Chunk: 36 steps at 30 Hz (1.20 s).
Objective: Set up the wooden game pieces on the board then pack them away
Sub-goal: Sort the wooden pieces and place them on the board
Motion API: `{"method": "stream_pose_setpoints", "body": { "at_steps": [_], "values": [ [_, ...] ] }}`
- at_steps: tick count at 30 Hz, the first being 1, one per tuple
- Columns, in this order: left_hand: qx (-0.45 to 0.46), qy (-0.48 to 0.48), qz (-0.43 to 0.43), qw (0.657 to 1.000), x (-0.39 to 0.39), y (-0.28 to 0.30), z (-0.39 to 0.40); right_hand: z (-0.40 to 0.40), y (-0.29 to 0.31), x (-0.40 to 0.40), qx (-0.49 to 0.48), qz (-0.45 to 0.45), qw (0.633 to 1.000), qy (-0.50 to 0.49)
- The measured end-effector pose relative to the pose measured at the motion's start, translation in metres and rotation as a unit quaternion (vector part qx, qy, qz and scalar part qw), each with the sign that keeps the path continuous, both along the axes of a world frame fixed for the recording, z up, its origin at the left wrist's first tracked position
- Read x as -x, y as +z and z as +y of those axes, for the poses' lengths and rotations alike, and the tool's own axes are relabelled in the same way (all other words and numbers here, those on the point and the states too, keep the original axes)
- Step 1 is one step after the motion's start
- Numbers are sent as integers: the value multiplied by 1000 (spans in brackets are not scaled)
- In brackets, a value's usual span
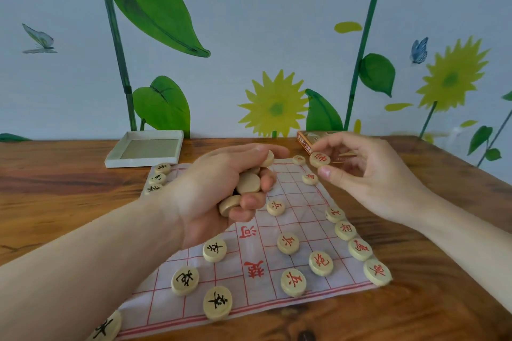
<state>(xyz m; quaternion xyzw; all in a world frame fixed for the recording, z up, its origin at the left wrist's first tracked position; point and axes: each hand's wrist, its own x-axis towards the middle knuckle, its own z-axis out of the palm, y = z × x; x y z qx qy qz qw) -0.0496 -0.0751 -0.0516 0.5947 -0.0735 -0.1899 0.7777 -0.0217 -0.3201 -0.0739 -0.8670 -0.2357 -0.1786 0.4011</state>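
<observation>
Left hand (221,191) clutches pieces (248,183); right hand (368,171) pinches one.

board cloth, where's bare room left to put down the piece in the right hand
On the board cloth, the right hand pinches a red-lettered piece. Free: the grid middle between the left hand and the right-edge column of red pieces; also the near-left corner. Crowded: that right edge and the near rows.

Pieces (288,243) on board (302,203); tray (144,159) behind

Soft, even daylight, faint shadows, slight blur overall (wide-angle bending at the edges).
</observation>
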Motion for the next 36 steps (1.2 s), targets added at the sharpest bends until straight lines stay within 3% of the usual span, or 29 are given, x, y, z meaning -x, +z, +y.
{"method": "stream_pose_setpoints", "body": {
  "at_steps": [7, 13, 21, 23, 29, 36],
  "values": [
    [9, 7, 16, 1000, -8, 7, -25, -38, -19, 2, 80, 41, 994, -61],
    [1, -2, 11, 1000, -8, 5, -24, -42, -28, 0, 158, 86, 982, -49],
    [-36, -10, -15, 999, -9, -2, -23, -45, -31, 1, 165, 89, 982, -20],
    [-49, -18, -27, 998, -9, -4, -23, -41, -31, 4, 146, 82, 986, -19],
    [-124, -16, -86, 988, -8, -8, -23, -10, -5, 25, -43, 29, 999, 17],
    [-151, -53, -97, 982, -5, -9, -24, 20, -3, 30, -45, 9, 997, 59]
  ]
}}
